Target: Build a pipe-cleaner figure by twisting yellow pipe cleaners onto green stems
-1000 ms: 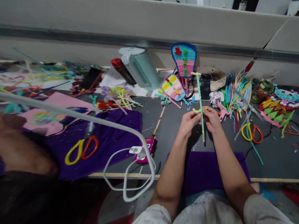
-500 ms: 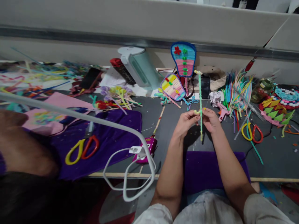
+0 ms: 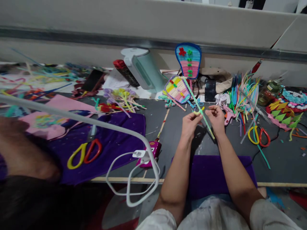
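My left hand [image 3: 190, 123] is closed, its thumb and fingertips pinching a pale green fuzzy pipe cleaner stem [image 3: 207, 124] around its middle. The stem slants from upper left to lower right. A short yellow pipe cleaner piece [image 3: 199, 111] crosses it right at the pinch. Just to the right of the stem is my right hand [image 3: 217, 119], its fingers bent and apart, with nothing seen in them. Behind the stem's upper end sits a fan-shaped piece in yellow and pink stripes [image 3: 176, 90]. A similar blue and pink one [image 3: 189, 60] leans on the wall.
Yellow and red scissors [image 3: 259, 136] lie at right, near a pink glue gun [image 3: 229, 115] and bundled pipe cleaners [image 3: 244, 92]. A white cable [image 3: 134, 132] hangs in front at left. Another person's arm [image 3: 26, 153] is at far left. A purple cloth [image 3: 220, 175] covers the table's front edge.
The green stem has tipped from upright to slanting, its top swinging left. My right hand has come off the stem and its fingers have parted. My left hand keeps its pinch.
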Motion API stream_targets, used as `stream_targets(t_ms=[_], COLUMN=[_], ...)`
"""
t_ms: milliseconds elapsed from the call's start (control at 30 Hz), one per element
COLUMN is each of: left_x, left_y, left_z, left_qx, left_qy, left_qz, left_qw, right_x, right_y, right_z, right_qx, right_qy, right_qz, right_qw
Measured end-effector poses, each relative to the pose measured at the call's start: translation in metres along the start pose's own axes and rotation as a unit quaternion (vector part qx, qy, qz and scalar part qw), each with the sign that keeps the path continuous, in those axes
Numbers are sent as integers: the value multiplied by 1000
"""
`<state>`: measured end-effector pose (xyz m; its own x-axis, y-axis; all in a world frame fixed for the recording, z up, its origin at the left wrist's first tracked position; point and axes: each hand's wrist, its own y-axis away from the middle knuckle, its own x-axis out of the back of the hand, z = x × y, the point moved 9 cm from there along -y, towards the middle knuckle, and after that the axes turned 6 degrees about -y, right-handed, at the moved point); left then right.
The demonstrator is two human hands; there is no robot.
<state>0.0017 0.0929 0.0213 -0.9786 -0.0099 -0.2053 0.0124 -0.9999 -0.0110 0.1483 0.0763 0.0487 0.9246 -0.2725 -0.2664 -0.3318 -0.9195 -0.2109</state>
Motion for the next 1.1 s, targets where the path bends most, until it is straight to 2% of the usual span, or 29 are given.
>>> stream_targets(t_ms=[67, 200, 300, 400, 467, 567, 667, 900, 1100], left_x=[6, 12, 7, -3, -8, -11, -11, -18, -30], left_y=[-1, 2, 8, 15, 17, 16, 11, 8, 15], left_z=[3, 14, 27, 37, 40, 37, 29, 15, 10], left_qx=[-28, -105, -156, -187, -192, -174, -139, -52, 30], left_qy=[-34, -141, -208, -241, -233, -201, -156, -31, 50], left_qz=[25, 60, 65, 41, 22, -4, -26, -85, -153], left_qw=[999, 983, 963, 952, 953, 964, 978, 995, 987], right_x=[-6, -22, -25, -20, -12, -1, 2, -1, -12], right_y=[3, 13, 16, 15, 11, 3, -1, -2, 5], right_z=[-13, -29, -33, -34, -30, -17, -7, 4, 14], right_qx=[62, 149, 184, 194, 172, 99, 38, -52, -142], right_qy=[100, 256, 307, 315, 281, 177, 81, -55, -149], right_qz=[-32, -89, -82, -57, -38, -19, -26, -43, -78], right_qw=[993, 951, 930, 927, 943, 979, 996, 996, 976])
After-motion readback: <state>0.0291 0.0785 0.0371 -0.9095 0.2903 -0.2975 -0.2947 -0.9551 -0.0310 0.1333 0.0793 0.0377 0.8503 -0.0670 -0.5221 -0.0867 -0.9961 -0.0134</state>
